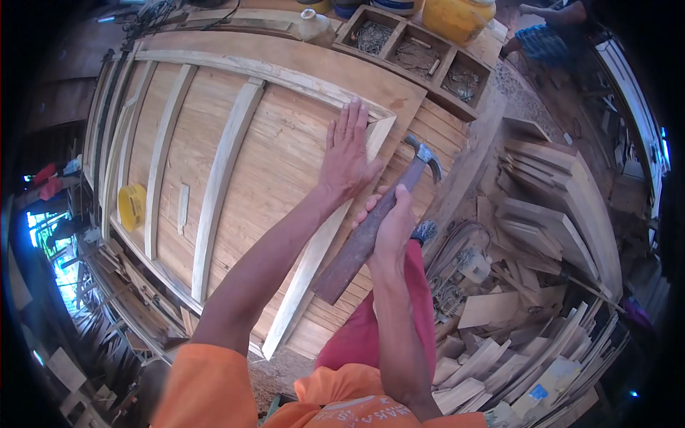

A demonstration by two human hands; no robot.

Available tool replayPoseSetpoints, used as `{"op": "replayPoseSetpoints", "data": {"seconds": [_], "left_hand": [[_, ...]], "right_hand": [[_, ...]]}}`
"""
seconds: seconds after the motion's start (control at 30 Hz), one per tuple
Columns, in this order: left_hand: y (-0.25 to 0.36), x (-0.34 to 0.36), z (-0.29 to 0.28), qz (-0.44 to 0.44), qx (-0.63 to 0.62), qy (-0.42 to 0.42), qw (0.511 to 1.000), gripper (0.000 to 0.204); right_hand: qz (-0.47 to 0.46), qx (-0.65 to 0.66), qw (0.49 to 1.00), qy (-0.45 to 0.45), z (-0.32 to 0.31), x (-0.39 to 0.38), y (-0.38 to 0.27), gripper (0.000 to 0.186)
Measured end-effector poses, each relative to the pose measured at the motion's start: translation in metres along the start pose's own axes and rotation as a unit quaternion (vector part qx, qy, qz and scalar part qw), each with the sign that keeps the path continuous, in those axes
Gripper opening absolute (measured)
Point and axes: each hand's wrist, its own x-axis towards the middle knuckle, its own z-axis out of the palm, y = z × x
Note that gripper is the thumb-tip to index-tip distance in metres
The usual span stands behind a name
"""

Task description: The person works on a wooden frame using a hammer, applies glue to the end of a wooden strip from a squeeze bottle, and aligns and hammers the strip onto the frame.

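My right hand (394, 222) is wrapped round the wooden handle of a claw hammer (364, 253), near its metal head. The head points up and away, to the right of the frame's corner. Flat on the wooden frame (314, 250) lies my left hand (346, 153), fingers stretched out over the far right corner and holding nothing. Pale wood strips form the frame's edges, and several cross strips (227, 185) run across it. Beneath them is a plywood sheet (285, 150). A short loose strip (183, 207) and a yellow tub (132, 207) rest on it towards the left.
A wooden box with three compartments (414, 57) of nails stands at the far edge, beside a yellow container (457, 18) and a whitish jug (314, 27). Boards lean at the right (556, 192); offcuts (499, 364) pile below. Another person (546, 39) is at the far right.
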Motion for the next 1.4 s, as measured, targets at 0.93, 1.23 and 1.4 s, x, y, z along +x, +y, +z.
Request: {"op": "replayPoseSetpoints", "data": {"seconds": [0.93, 1.23, 1.4], "left_hand": [[-0.001, -0.004, -0.013, -0.008, 0.020, 0.021, 1.000, 0.108], [-0.007, -0.013, -0.006, -0.005, 0.021, 0.025, 0.999, 0.116], [-0.005, -0.008, -0.006, 0.016, -0.015, 0.016, 1.000, 0.116]], "right_hand": [[-0.099, -0.254, 0.962, -0.030, -0.064, -0.077, -0.064, 0.028], [-0.078, -0.446, 0.885, -0.108, -0.075, -0.043, -0.088, 0.036], [-0.016, -0.104, 0.994, -0.001, -0.032, -0.003, -0.026, 0.039]]}}
